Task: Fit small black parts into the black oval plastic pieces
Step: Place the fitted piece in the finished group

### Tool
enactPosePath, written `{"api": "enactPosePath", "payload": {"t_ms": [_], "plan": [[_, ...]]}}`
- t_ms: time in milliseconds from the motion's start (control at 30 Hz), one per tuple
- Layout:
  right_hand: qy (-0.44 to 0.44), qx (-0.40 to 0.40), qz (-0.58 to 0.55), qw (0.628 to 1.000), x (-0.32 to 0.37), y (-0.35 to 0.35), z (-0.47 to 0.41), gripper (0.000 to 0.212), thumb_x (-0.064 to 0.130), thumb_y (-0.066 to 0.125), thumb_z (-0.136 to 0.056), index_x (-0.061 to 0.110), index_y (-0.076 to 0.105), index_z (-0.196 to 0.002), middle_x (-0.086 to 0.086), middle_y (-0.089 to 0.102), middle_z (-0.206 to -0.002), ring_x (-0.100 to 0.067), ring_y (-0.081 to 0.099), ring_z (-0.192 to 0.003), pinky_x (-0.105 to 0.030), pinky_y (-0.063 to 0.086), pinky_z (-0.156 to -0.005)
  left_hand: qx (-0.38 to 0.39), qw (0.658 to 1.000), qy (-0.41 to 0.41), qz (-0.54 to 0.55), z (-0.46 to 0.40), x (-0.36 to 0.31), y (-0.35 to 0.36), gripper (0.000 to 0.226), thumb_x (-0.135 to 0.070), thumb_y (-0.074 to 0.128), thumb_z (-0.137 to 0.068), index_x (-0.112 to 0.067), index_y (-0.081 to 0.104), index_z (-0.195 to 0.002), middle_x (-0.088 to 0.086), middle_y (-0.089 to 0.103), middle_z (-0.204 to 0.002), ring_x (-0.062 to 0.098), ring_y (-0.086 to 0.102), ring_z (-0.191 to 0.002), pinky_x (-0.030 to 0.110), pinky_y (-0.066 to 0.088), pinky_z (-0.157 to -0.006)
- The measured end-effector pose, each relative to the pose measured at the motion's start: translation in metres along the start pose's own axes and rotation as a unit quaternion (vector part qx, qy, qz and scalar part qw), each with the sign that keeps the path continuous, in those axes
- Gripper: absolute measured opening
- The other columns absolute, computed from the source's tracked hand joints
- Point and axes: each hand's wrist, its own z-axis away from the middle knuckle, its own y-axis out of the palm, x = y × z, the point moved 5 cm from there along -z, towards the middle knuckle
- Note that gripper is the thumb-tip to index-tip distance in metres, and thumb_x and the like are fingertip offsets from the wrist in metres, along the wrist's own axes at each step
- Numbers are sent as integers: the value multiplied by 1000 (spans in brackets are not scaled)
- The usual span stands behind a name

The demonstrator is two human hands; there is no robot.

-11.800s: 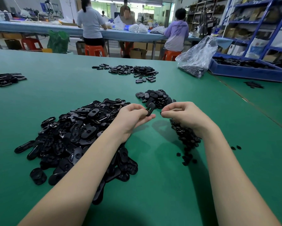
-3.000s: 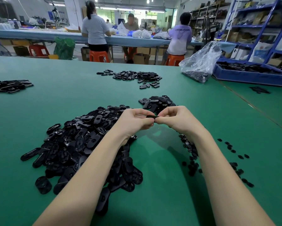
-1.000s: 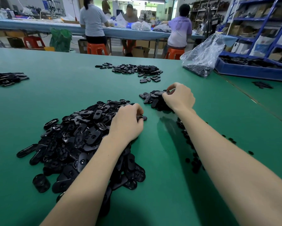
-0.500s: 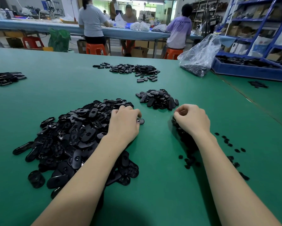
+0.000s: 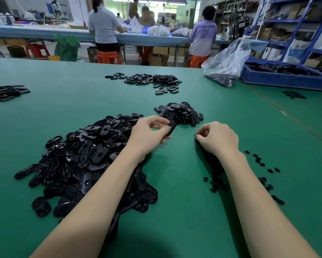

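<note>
Left hand (image 5: 149, 135) pinches one oval piece (image 5: 171, 128) between thumb and fingers, held above the tabletop (image 5: 184, 211) near its middle. Right hand (image 5: 218, 139) curled, fingertips pinching a small part (image 5: 195, 135). Big oval pile (image 5: 85, 157) left; small parts (image 5: 268, 170) scattered right.

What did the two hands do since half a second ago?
The left hand lifted off the big pile of oval pieces and now pinches one oval piece above the table. The right hand stayed by the small black parts, its fingers curled at one; whether it grips is unclear. The piles, the small heap beyond the hands and the plastic bag look unchanged.
</note>
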Motion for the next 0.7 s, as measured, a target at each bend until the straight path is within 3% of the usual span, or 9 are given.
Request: {"api": "enactPosePath", "payload": {"t_ms": [100, 200, 300, 400, 500, 700], "plan": [[-18, -18, -33, 999, 3, -3, 1, 11, 36, 63, -94, 36, 74, -97, 14, 72, -98, -20, 64, -97, -28, 40, -72, 8, 992, -47, 115, 1, 2, 3, 10, 2, 64, -93, -4, 69, -100, 15, 71, -90, 17, 75, -70, 24, 62, -66], [-16, -27, -258, 966, 8, -14, -1, 12, 35, 67, -92, 32, 74, -82, 18, 73, -79, -3, 65, -76, -20, 43, -62, 11, 990, -56, 131, 1, 3, 4, 14, 6, 63, -93, -5, 68, -100, 16, 70, -94, 17, 73, -69, 22, 61, -66], [-40, 12, -389, 920, 21, -22, 3, 9, 26, 70, -90, 30, 76, -84, 8, 78, -79, 0, 54, -55, -12, 41, -54, 9, 992, -55, 113, 0, 4, 4, 21, 12, 61, -90, -5, 69, -99, 16, 69, -98, 19, 71, -70, 22, 61, -67], [-58, 77, -418, 904, 30, -21, 10, 12, 18, 72, -88, 28, 78, -88, -2, 78, -84, -6, 52, -59, -17, 43, -58, 5, 993, -45, 105, 0, 1, 4, 27, 16, 62, -85, -7, 70, -95, 14, 70, -99, 20, 70, -74, 18, 57, -63], [-67, 120, -423, 896, 36, -16, 13, 17, 13, 71, -90, 26, 81, -90, 0, 75, -79, -13, 44, -60, -22, 40, -58, 10, 995, -27, 98, 1, -1, 3, 29, 15, 66, -83, -11, 72, -95, 12, 71, -101, 20, 69, -82, 19, 56, -64], [-52, 138, -441, 885, 35, -11, 13, 10, 11, 70, -90, 20, 75, -91, 1, 79, -83, -13, 44, -48, -21, 41, -53, 28, 990, -31, 134, 1, -2, 4, 30, 12, 69, -83, -12, 73, -99, 14, 72, -108, 18, 69, -92, 28, 62, -75]]}}
